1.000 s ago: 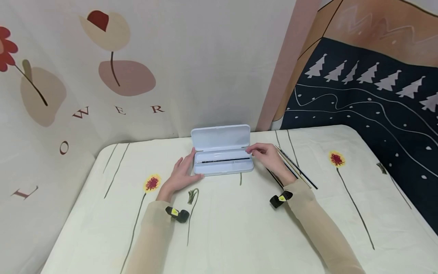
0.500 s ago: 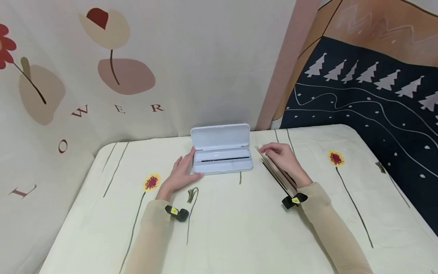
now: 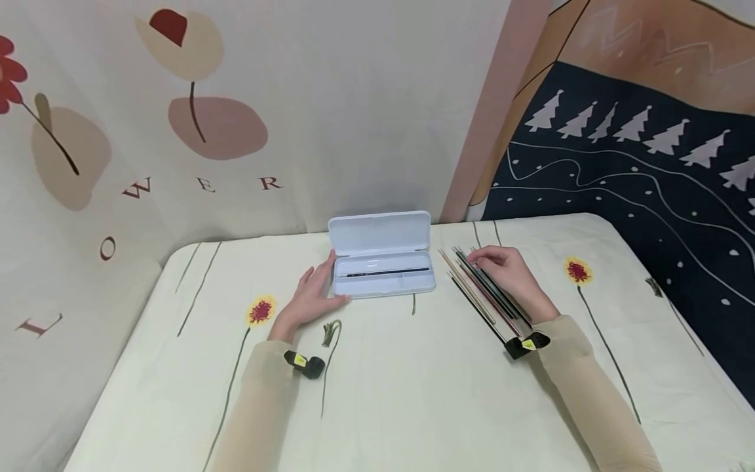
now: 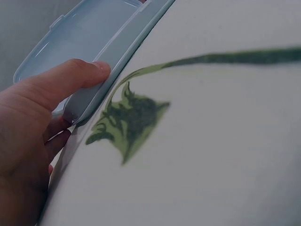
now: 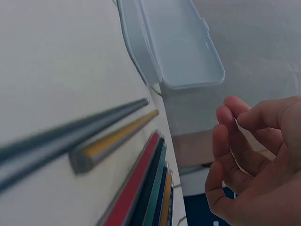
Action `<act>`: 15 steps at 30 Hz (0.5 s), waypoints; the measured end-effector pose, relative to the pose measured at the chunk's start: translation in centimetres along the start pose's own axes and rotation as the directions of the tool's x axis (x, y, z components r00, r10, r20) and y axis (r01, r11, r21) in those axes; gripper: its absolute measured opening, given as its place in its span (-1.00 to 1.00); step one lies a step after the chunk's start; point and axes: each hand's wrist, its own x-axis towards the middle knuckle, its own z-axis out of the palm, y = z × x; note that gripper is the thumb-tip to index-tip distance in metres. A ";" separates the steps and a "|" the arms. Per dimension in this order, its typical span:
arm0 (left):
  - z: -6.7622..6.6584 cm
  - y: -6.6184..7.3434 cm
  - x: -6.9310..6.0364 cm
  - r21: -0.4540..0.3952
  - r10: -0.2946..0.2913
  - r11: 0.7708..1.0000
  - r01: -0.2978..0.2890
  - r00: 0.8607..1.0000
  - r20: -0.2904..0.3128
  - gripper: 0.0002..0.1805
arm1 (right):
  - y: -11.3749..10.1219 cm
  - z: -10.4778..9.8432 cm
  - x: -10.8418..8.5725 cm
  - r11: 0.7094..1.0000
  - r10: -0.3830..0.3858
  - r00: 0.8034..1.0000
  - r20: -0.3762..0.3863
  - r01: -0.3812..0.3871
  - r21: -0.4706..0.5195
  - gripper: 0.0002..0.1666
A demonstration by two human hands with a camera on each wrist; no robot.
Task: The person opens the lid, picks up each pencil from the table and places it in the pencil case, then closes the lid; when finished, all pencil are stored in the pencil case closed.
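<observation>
An open pale blue case (image 3: 368, 285) lies at the back of the table, its lid raised, with one dark thin pencil or brush (image 3: 389, 271) inside. My left hand (image 3: 309, 301) grips the case's left end; in the left wrist view the thumb of that hand (image 4: 33, 113) lies on the case's front wall (image 4: 110, 87), with fingers round the corner. Several slender coloured pencils (image 3: 491, 288) lie right of the case. Over their far ends is my right hand (image 3: 516, 278). The right wrist view shows this hand (image 5: 258, 157) empty, fingers loosely bent, beside the pencils (image 5: 131, 186).
A pale cloth with printed flowers (image 3: 413, 387) covers the table. Behind it hangs a light patterned curtain (image 3: 366, 118), with a dark blue tree-print cloth (image 3: 590, 164) at the right.
My right hand has moved right, away from the case. The pencils first beneath it have shifted and spread a little beside the case. My left hand has stayed at the case.
</observation>
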 end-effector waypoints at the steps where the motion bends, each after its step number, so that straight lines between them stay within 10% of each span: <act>1: 0.0 0.0 0.0 0.000 0.001 1.000 -0.001 1.000 0.000 0.11 | 0.6 -0.2 0.0 1.000 -0.005 1.000 -0.004 0.005 0.002 -0.72; 15: 0.1 0.1 0.0 -0.004 -0.030 1.000 0.030 0.999 0.012 0.10 | 4.1 -2.7 -0.9 0.994 0.068 0.997 -0.022 -0.070 -0.081 -0.68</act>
